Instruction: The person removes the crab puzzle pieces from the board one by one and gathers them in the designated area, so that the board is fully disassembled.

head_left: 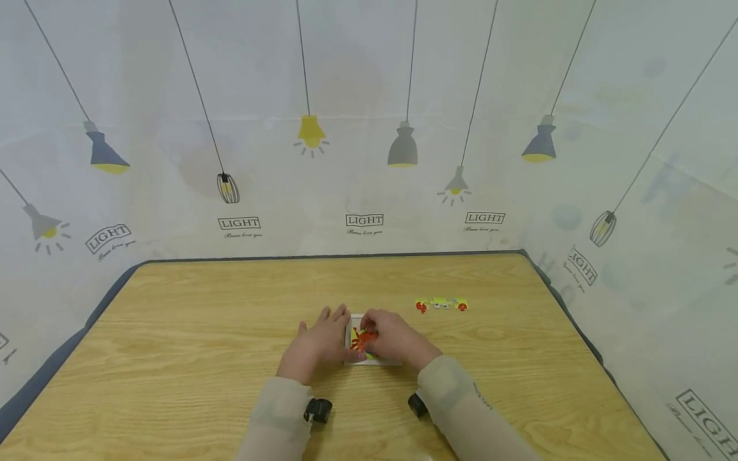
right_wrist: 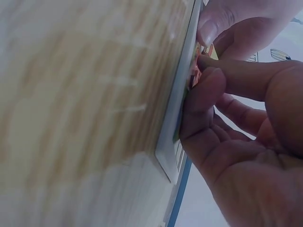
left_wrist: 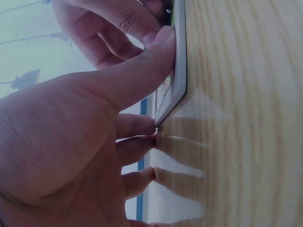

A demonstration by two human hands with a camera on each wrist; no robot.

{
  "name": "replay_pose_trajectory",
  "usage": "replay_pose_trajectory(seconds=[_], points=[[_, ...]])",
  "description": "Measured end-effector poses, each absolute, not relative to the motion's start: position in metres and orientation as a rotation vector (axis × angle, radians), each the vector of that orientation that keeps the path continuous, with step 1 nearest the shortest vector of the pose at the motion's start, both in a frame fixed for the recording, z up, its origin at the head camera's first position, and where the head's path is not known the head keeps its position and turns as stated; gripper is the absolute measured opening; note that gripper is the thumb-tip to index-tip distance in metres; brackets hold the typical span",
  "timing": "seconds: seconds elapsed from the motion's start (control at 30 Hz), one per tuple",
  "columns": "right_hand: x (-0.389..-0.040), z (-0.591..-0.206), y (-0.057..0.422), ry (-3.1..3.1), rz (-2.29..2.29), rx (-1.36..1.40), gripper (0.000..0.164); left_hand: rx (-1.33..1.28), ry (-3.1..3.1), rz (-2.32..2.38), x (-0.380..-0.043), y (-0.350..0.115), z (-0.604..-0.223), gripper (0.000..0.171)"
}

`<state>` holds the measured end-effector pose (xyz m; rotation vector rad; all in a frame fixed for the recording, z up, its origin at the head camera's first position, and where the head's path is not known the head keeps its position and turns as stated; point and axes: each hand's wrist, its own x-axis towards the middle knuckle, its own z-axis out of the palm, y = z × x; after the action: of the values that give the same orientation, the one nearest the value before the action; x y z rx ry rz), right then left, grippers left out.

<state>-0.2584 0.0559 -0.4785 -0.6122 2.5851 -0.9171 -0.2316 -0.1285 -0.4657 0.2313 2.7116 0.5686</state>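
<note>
A small jigsaw puzzle tray with a white rim lies on the table before me. Red crab-coloured puzzle pieces on yellow show inside it. My left hand rests at the tray's left side, fingers extended down to the table and along the edge. Its thumb lies over the near rim, pressing there. My right hand leans over the tray's right half. With thumb and curled index finger it pinches a red puzzle piece low in the tray; the fingers hide most of that piece.
Several loose puzzle pieces, yellow with red claws and eyes, lie in a row on the table beyond my right hand. The wooden table ends at a wall covering printed with lamps.
</note>
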Motion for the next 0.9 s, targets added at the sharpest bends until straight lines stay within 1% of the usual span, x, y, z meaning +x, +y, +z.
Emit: replay_pose_trajectory(seconds=[0.23,0.7,0.9], points=[[-0.2580,-0.4740,0.0532,2.564,-0.901,-0.591,0.026,0.242,2.733,0.551,-0.2311,-0.1287,-0.4655,0.103],[-0.2558,-0.4714,0.0472,2.548,-0.908,-0.583,0.030,0.243,2.746,0.553,-0.2330,-0.1295,-0.4697,0.102],[-0.2558,-0.4761,0.0463,2.581,-0.901,-0.632,0.023,0.245,2.744,0.558,-0.2310,-0.1294,-0.4681,0.102]])
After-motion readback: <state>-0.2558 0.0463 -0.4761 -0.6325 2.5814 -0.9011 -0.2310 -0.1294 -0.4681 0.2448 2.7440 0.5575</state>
